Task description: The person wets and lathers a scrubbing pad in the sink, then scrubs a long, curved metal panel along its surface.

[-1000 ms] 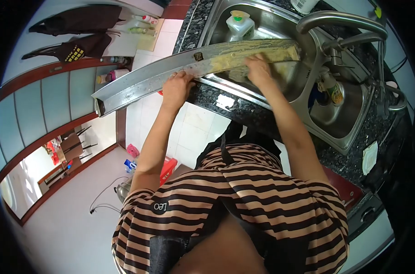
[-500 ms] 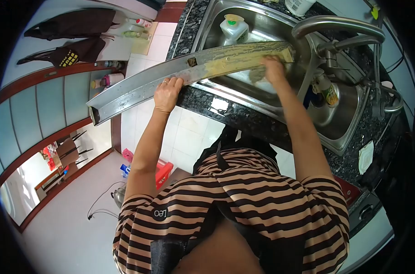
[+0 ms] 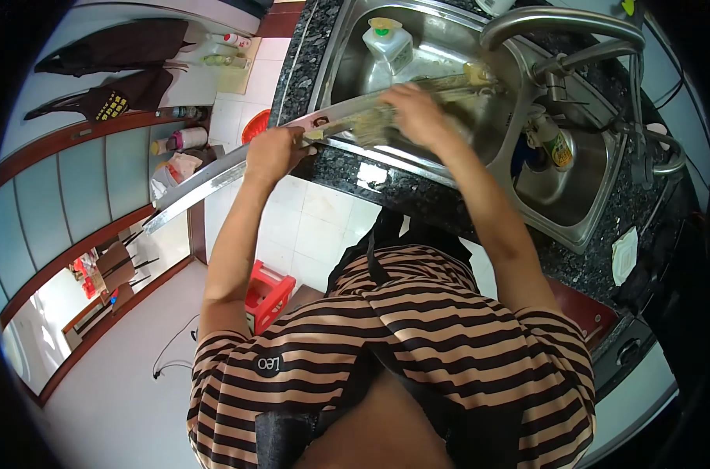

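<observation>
A long, curved metal panel slants from the lower left across the counter edge into the large sink basin. Yellowish residue coats its sink end. My left hand is closed around the panel near its middle, beside a small square hole. Over the basin, my right hand presses on the panel with curled fingers. A smeared greenish-beige patch shows under and beside those fingers; motion blur hides whether it is a cloth, a pad or residue.
A white pump bottle stands in the large basin. The faucet arches over the sink. Another bottle sits in the small basin. A white packet lies on the dark counter. A red stool stands on the floor.
My right hand has moved left along the panel. The panel has tilted and shifted slightly left and down, and my left hand now wraps around it. A red basin has come into view behind it.
</observation>
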A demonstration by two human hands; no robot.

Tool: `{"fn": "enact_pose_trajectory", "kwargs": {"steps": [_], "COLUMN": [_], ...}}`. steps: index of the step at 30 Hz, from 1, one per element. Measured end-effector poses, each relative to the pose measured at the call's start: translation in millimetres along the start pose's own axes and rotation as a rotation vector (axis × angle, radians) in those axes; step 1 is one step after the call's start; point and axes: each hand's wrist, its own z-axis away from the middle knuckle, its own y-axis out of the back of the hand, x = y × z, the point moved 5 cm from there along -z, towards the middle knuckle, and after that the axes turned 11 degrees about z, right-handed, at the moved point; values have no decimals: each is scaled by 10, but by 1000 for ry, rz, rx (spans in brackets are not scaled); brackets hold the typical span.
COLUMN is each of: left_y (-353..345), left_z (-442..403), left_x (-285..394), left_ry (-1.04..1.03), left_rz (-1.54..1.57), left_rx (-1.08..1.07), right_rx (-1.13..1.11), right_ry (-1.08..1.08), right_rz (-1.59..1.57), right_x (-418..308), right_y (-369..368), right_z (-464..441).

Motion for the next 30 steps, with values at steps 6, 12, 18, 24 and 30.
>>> {"fn": "enact_pose_trajectory", "kwargs": {"steps": [6,12,18,24,30], "left_y": [215,216,213,101,484], "left_z": [-182,-361,-578,-806,-663], "left_x": [57,-150,-242,-538,-77], "left_ry": [58,69,41,26,-69], "left_rz": [317,465,433,557,-81], "left_rx": [-269,-321,-414,-455,-17], "right_rx": [100,231,315,330,291], "right_ry": [120,41,135,123,-157], "right_rz": [91,198,233,201,211], "right_x": [-543,376,-289,-362,733], "right_y": [102,238,35,-87,192], "right_z": [-179,2,-196,-257,-49]}}
